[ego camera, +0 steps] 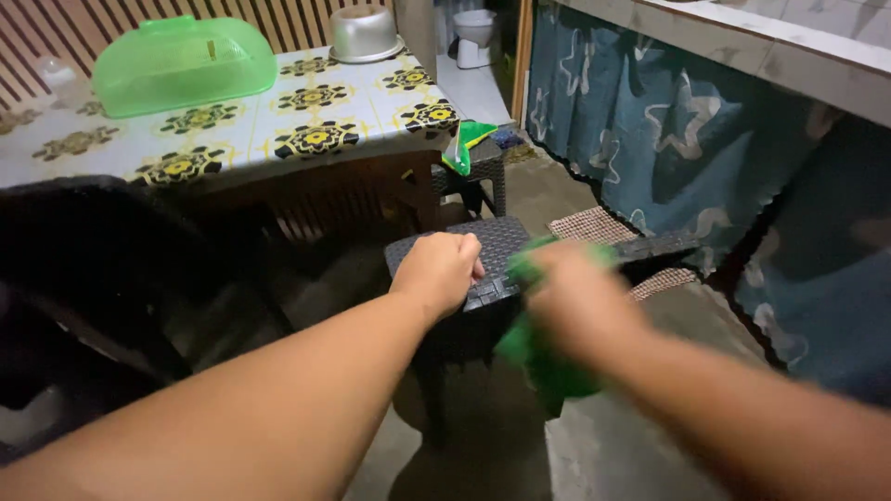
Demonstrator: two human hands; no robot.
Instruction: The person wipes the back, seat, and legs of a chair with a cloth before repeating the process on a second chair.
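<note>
**Two hands at a dark woven stool, one with a green cloth**

Forearms fill the bottom of the head view, both reaching forward and down. At the end of the left one, the left hand (441, 269) is curled into a loose fist, knuckles up, resting on the top of a dark woven stool (492, 246) near its front left part; whether the fingers grip the edge or only press on it cannot be told. The right hand (575, 297) is smeared by motion blur, so how far it is open cannot be told, but a green cloth (543, 366) is bunched under and around it, hanging down past the stool's right front corner and showing again as a green streak just above the fingers on the stool top.

Under the stool lies a bare grey concrete floor (640, 445). To the left stands a dark chair (83, 269), mostly in shadow. Just beyond the stool's right side is a lighter woven seat (594, 224), and further back a second small dark stool (483, 162) bearing a green-and-red folded thing. Behind the chair runs a table (278, 130) covered in a white cloth with yellow-and-black flower patterns; on it sit a translucent green food cover (181, 60) and a metal pot (364, 32). Along the right hangs a blue patterned curtain (668, 139) below a counter edge.
</note>
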